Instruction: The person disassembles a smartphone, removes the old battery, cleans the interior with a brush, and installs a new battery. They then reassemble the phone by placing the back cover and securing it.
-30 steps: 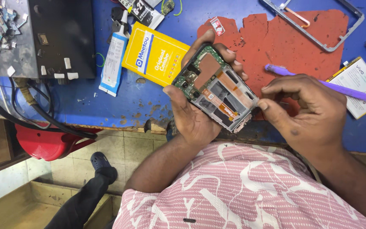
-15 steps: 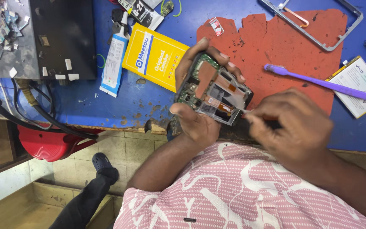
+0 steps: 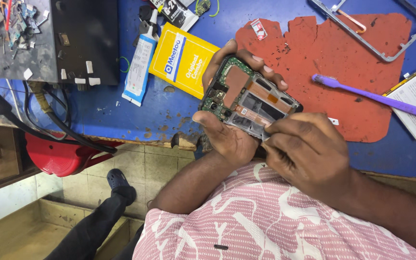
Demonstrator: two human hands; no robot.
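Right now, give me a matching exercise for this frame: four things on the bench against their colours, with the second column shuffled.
Things:
1. toothbrush
2. flat packet
3. work mat
4. glue tube

Colours:
A. red
B. white and blue
C. purple
D. yellow

Pairs: 1-C, 2-D, 3-A, 4-B

The opened phone sits in the left hand, and the right hand works at its lower edge.
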